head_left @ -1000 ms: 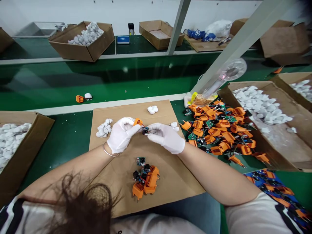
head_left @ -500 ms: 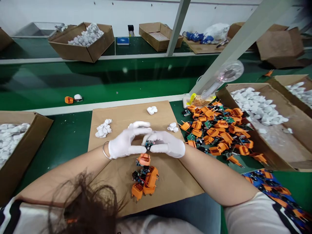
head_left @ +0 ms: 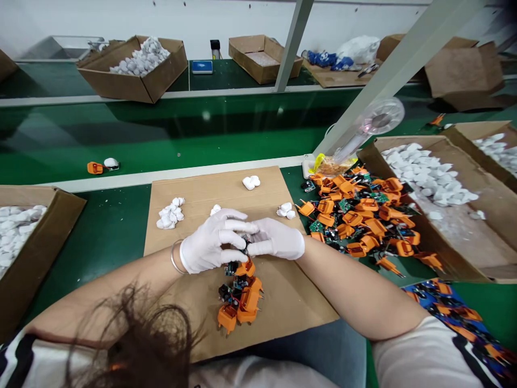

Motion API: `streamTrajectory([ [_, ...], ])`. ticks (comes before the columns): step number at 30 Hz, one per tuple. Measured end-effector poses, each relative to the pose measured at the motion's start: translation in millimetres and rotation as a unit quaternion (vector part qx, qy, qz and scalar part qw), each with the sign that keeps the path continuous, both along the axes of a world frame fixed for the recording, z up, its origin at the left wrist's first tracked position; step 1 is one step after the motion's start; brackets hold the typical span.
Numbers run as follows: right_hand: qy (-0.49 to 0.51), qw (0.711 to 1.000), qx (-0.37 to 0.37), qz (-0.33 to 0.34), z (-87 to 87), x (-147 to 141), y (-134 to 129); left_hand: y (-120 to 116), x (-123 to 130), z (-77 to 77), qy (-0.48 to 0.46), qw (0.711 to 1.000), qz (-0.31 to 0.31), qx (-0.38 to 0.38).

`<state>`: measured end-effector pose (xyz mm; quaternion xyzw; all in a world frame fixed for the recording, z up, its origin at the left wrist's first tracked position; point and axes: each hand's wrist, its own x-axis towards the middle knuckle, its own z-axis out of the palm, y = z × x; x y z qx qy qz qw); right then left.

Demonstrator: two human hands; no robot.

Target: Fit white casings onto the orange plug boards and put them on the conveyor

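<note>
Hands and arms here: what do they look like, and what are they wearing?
The left hand and right hand wear plain white gloves ending at the wrist. A thin, silvery bangle circles the left wrist. The forearms are bare; the short, pale sleeves have black and white stripes.

White gloves (head_left: 210,242); thin silver bangle (head_left: 173,258); pale sleeves (head_left: 412,353), black stripes (head_left: 470,358).
</note>
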<state>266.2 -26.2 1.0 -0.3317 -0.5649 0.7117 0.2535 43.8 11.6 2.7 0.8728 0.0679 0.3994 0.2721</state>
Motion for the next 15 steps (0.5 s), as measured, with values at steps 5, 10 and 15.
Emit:
streamTrajectory([
  [5,0.094,0.989,-0.106,-0.032,-1.9,-3.7,-0.7,-8.8,0.8,5.9,-0.023,0.997,0.029,0.067],
  [10,0.162,0.964,-0.095,-0.19,-2.9,-7.4,1.1,-19.3,-3.0,7.6,-0.095,0.992,0.085,-0.016],
  [15,0.074,0.959,-0.061,-0.266,0.1,-4.9,1.9,-11.9,-3.1,2.9,-0.079,0.99,0.103,-0.06],
])
